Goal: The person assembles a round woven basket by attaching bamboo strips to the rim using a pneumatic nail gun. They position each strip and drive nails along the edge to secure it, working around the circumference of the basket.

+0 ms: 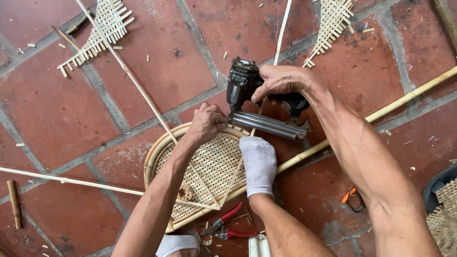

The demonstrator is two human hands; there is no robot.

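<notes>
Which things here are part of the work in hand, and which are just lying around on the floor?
In use:
right hand gripping the black nail gun
left hand pressing the woven rattan panel by its rim
white-socked foot resting on the panel

Lying about:
red-handled pliers
orange-handled tool
two woven offcuts
short stick

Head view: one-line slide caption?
Right hand presses a black nail gun onto a woven rattan panel's rim; left hand steadies it.

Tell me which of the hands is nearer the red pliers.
Left. The left hand presses the woven panel's rim, above the red pliers; the right hand grips the nail gun, farther up.
</notes>
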